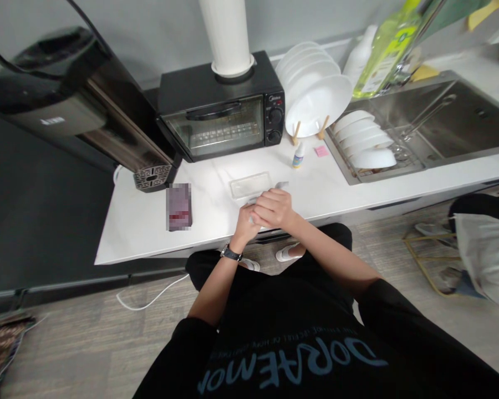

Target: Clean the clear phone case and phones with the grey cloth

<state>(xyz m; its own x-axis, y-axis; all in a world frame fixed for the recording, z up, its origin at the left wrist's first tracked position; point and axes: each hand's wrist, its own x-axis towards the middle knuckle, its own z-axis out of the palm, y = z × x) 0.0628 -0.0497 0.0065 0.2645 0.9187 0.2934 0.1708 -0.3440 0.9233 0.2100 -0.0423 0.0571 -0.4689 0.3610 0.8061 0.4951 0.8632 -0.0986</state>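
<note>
My left hand (244,226) and my right hand (273,208) are pressed together just above the counter's front edge. Fingers of both are bent inward, the right hand lying partly over the left. A bit of something pale shows between them, and a small greyish end (281,185) sticks out past my right knuckles; its kind is mostly hidden. Just beyond my hands lies a shallow clear tray (250,186) on the white counter (210,205). A small bottle (298,155) with a blue and yellow label stands farther back, near a pink sticky note (321,151).
A blurred-out dark rectangular item (178,206) lies at left, near a black drink dispenser (151,178). Behind are a toaster oven (224,124) and racked white plates (316,102). The sink (436,119) at right holds stacked bowls (368,141). A person's clothing (486,255) shows far right.
</note>
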